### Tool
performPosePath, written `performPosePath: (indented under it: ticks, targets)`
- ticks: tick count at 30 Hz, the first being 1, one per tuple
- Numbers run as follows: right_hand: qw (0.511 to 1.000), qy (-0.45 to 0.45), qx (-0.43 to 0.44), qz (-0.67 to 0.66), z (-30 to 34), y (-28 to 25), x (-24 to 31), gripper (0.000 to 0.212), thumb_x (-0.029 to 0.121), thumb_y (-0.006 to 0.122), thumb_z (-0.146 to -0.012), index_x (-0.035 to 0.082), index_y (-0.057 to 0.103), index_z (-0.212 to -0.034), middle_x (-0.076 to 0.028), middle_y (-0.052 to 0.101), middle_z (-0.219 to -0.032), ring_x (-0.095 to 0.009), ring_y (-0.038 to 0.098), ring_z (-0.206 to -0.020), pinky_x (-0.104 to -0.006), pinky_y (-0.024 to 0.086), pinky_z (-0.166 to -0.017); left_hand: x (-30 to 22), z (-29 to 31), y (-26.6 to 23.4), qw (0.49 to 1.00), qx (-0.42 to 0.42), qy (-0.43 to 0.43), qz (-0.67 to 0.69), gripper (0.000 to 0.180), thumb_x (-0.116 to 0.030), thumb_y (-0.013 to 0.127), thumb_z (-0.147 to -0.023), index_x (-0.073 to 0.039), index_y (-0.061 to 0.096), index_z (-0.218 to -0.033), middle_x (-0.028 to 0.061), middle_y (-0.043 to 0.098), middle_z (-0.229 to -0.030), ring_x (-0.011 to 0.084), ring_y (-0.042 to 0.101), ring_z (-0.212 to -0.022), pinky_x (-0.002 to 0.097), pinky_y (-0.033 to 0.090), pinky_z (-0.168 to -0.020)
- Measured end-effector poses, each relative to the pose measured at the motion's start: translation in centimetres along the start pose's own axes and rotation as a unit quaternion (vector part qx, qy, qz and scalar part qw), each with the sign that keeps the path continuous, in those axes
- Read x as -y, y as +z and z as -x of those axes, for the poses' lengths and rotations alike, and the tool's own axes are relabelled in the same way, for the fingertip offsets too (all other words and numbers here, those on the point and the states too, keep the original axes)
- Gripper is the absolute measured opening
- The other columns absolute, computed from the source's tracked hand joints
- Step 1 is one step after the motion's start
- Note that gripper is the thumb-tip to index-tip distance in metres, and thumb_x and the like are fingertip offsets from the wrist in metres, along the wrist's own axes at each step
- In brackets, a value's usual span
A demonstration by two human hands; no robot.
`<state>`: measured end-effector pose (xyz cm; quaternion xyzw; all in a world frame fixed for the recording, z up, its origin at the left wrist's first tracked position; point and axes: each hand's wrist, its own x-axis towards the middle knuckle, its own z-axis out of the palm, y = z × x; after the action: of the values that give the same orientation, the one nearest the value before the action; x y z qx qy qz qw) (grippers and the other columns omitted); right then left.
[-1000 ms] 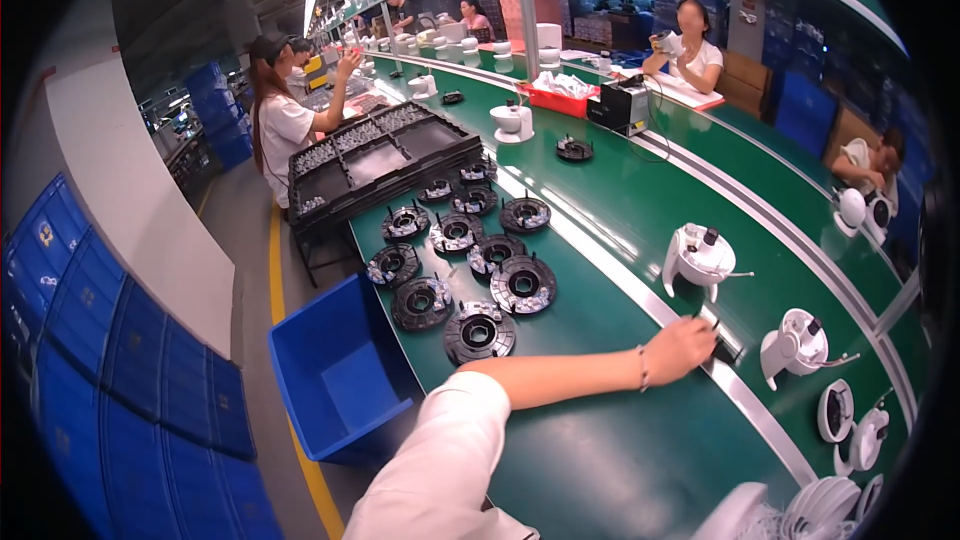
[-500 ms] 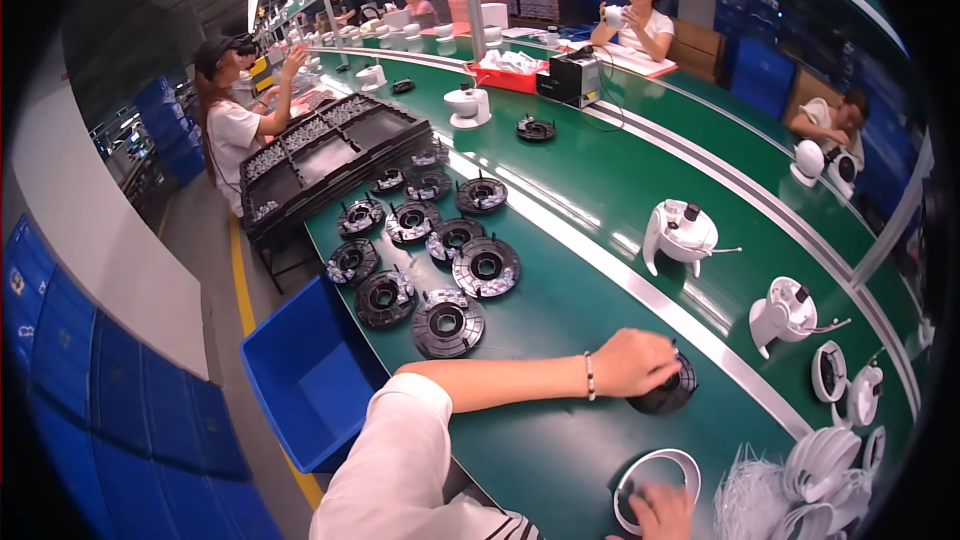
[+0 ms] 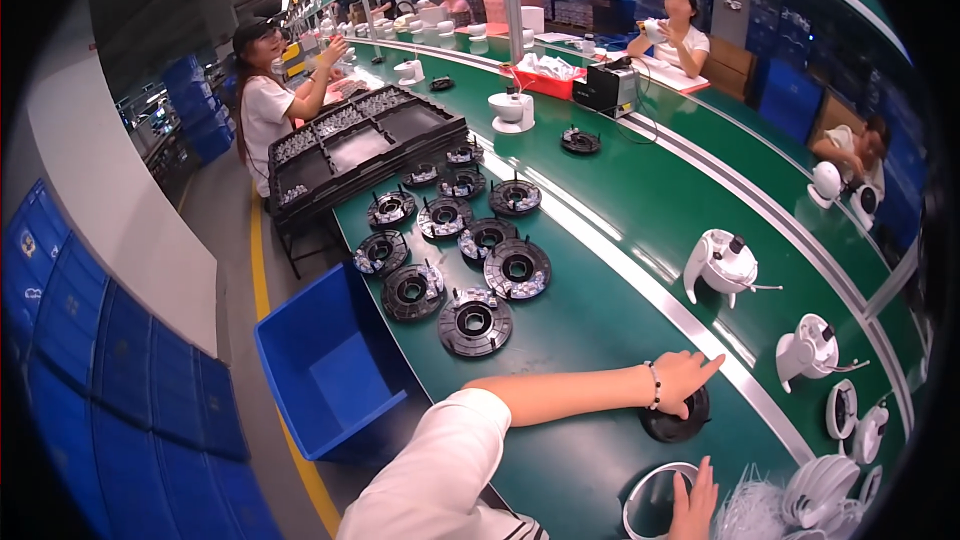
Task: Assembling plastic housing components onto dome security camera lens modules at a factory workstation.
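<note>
My left hand (image 3: 684, 380) reaches across the green bench, index finger stretched out and thumb pointing down, over a round black plastic base (image 3: 678, 422) that it partly covers. Nothing shows in its grasp. Closer to me, my right hand (image 3: 696, 502) is raised with its fingers apart at the right rim of a white plastic ring (image 3: 632, 512). Whether it touches the ring I cannot tell. To the left lie several black round bases with small clear or metallic parts on them, the nearest a black disc (image 3: 475, 323).
White housings (image 3: 722, 265) stand on the green conveyor (image 3: 640, 200) beyond a metal rail. White rings and thin strips (image 3: 745, 508) are piled at right. A blue bin (image 3: 335, 370) sits against the bench's left side; a black tray (image 3: 370, 145) lies farther back. Co-workers sit around.
My left hand has lifted its fingers and spread them off the black base. The right hand has risen and opened at the ring's edge. The whole view has shifted slightly.
</note>
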<state>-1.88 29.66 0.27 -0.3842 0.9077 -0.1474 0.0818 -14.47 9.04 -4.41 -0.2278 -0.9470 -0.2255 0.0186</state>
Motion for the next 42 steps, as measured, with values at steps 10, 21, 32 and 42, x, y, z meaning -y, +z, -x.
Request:
performPosePath:
  ticks: [10,21,32,42]
  targets:
    - [1.000,-0.001,-0.016,-0.020,-0.7,-0.5,-0.7,0.100,0.031,0.078,-0.043,0.002,0.029,-0.125,-0.023,0.024,-0.131,-0.043,0.025,-0.118,-0.0472,0.024,-0.096,0.8,-0.1,-0.3,0.994,0.102,-0.025,-0.004,0.057,-0.026,0.072,-0.056,0.001,0.049,-0.100,0.0183,0.056,-0.086,0.0327,0.057,-0.079,0.0376,0.047,-0.067]
    - [0.996,0.037,-0.070,-0.028,-0.6,-0.3,-0.9,0.101,0.035,0.078,-0.045,0.001,0.027,-0.126,-0.024,0.030,-0.126,-0.040,0.030,-0.115,-0.0462,0.025,-0.096,3.1,-1.2,2.1,0.975,0.039,0.023,0.217,0.030,-0.024,0.062,-0.058,0.000,0.058,-0.075,0.0157,0.060,-0.072,0.0301,0.059,-0.070,0.0354,0.046,-0.064]
    - [0.970,0.049,-0.238,-0.014,-0.2,1.5,-4.4,0.098,0.040,0.074,-0.048,0.000,0.029,-0.126,-0.024,0.031,-0.128,-0.040,0.030,-0.117,-0.0459,0.024,-0.098,2.6,-0.7,3.8,0.863,-0.268,-0.040,0.426,0.027,-0.010,0.061,-0.070,0.002,0.046,-0.088,0.0149,0.061,-0.076,0.0199,0.061,-0.072,0.0298,0.047,-0.066]
    - [0.954,0.012,-0.298,-0.039,0.3,2.0,-6.0,0.097,0.050,0.069,-0.054,-0.002,0.030,-0.126,-0.024,0.033,-0.127,-0.040,0.031,-0.117,-0.0478,0.023,-0.098,4.2,-1.6,4.3,0.679,-0.230,-0.105,0.689,0.031,-0.004,0.051,-0.063,0.000,0.048,-0.094,0.0064,0.054,-0.085,0.0099,0.051,-0.076,0.0226,0.043,-0.069]
